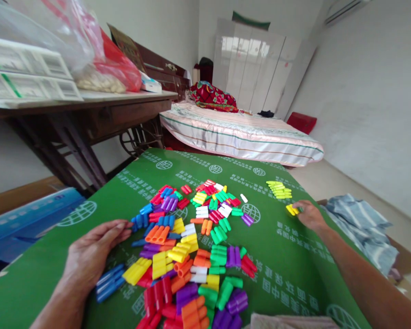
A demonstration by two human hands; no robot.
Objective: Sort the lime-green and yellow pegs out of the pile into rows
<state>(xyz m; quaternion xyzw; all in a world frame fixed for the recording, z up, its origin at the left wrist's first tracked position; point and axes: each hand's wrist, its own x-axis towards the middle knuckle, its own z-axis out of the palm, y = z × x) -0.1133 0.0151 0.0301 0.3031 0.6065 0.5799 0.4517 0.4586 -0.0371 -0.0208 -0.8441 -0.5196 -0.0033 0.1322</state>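
Many small plastic toy pieces, each like a few round-ended tubes joined side by side, lie in a loose heap (pixel 192 237) in several colours. At the heap's left edge is my left hand (pixel 94 249), its fingers pressed together. Their tips meet a blue piece (pixel 139 222); whether they grip it I cannot make out. Another blue piece (pixel 110 282) lies close below that wrist. Over on the right, my right hand (pixel 311 215) pinches a yellow piece (pixel 292 209) at the table surface. Just beyond it, several yellow-green pieces (pixel 279 189) lie grouped together, apart from the heap.
The green table (pixel 123 196) carries white printing. To the left stands a wooden sewing table (pixel 123 103) with boxes and plastic bags. A bed (pixel 239 130) is beyond the far edge. Striped cloth (pixel 361 228) lies right of the table, and blue packaging (pixel 30 224) lies left.
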